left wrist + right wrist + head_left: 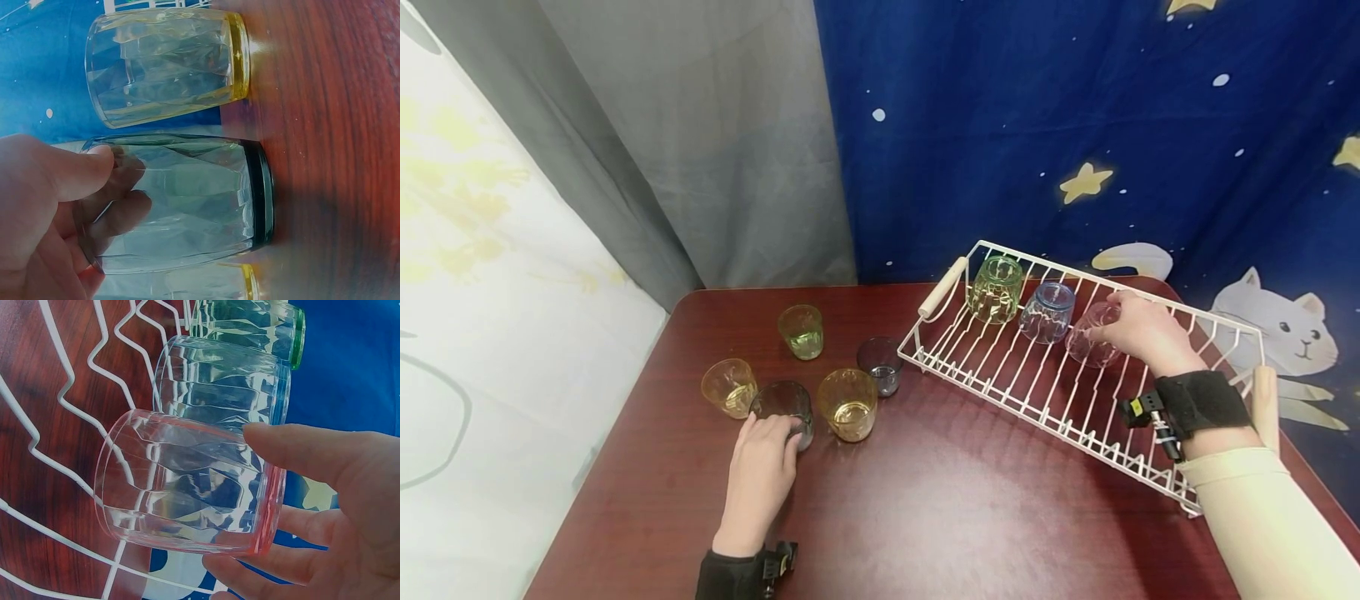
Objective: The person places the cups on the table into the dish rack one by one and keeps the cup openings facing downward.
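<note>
My left hand (765, 461) grips the rim of a dark grey glass (187, 200) that stands upright on the table, thumb on one side and fingers on the other. My right hand (1142, 329) holds a pink-tinted glass (187, 487) by its base. That glass is upside down on the white wire rack (1030, 410). Beside it on the rack, a blue glass (1048, 313) and a green glass (997, 290) are also upside down.
Near the left hand stand two yellow glasses, one on the left (730, 388) and one on the right (848, 406). Behind are a light green glass (802, 332) and a small dark glass (881, 367). The rack has wooden handles (943, 287). Curtains hang behind the table.
</note>
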Demonstrator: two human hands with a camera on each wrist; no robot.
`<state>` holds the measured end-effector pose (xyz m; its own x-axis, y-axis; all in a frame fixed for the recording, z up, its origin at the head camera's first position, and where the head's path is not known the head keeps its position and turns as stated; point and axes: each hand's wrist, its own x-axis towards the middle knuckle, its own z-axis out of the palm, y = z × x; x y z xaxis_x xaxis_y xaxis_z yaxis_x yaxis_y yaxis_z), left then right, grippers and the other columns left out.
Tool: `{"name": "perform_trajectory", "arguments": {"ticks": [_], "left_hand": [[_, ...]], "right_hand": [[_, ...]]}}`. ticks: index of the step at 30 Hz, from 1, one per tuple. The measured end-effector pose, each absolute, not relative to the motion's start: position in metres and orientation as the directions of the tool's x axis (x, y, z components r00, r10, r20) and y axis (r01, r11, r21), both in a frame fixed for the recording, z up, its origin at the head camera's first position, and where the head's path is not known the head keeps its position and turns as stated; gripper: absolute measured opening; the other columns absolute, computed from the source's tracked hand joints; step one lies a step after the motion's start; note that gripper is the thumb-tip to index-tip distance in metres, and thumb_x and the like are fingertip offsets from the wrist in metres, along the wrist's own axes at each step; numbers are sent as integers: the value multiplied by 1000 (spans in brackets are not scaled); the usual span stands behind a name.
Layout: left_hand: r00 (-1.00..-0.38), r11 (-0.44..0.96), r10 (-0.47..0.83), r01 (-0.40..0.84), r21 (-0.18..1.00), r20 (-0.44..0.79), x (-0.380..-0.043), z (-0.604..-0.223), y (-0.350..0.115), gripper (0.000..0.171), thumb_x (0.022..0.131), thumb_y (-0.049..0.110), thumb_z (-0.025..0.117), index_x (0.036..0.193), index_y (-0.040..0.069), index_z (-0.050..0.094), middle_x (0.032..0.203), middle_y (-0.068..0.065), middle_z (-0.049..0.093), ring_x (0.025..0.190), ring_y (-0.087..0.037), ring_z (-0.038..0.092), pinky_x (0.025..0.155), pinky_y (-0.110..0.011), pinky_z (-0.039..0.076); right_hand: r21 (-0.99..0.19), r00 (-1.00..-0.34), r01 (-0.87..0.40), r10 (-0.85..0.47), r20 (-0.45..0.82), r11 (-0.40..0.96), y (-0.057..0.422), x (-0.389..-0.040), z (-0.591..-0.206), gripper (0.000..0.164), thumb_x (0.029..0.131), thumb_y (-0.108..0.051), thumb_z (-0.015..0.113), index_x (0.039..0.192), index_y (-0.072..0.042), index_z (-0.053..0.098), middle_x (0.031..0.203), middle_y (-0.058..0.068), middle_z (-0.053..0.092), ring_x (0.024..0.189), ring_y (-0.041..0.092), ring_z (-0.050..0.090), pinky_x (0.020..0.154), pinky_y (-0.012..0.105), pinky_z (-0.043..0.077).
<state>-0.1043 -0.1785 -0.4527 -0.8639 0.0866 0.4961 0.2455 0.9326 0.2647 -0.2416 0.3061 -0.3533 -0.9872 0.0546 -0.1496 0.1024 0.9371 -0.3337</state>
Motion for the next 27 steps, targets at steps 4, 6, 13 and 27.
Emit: {"name": "perform_trajectory", "arguments": {"ticks": [4, 6, 13, 27], "left_hand": [[-852, 939, 95, 248, 239, 515, -104, -453, -179, 14, 82, 6, 73, 95, 9, 67, 87, -4, 69, 90, -27, 67, 107, -49, 40], [-843, 941, 96, 250, 228, 529, -104, -453, -179, 15, 80, 7, 74, 94, 10, 67, 87, -4, 70, 90, -27, 67, 107, -48, 40], [-795, 954, 102, 249, 169, 598, -103, -452, -179, 15, 79, 6, 76, 92, 8, 69, 81, -5, 68, 82, -26, 67, 100, -45, 48], [-737, 949, 23, 229, 218, 675, -96, -433, -180, 16, 79, 5, 75, 95, 5, 70, 80, -7, 69, 83, -29, 67, 90, -41, 52]], "right_hand": [[-332, -986, 103, 52, -160, 938, 306, -242, -353, 81, 86, -42, 66, 141, 7, 32, 138, 41, 37, 122, 61, 38, 93, 73, 39], [-339, -983, 109, 52, -174, 934, 306, -242, -352, 83, 86, -44, 65, 142, 7, 30, 139, 41, 36, 123, 60, 37, 94, 74, 37], [-351, -982, 108, 44, -185, 930, 301, -238, -343, 93, 86, -48, 65, 147, 8, 23, 143, 42, 30, 128, 60, 32, 97, 75, 34], [-335, -999, -48, -42, 24, 941, 246, -204, -322, 84, 81, -45, 72, 144, -1, 37, 115, 26, 59, 104, 45, 57, 71, 58, 49]]}}
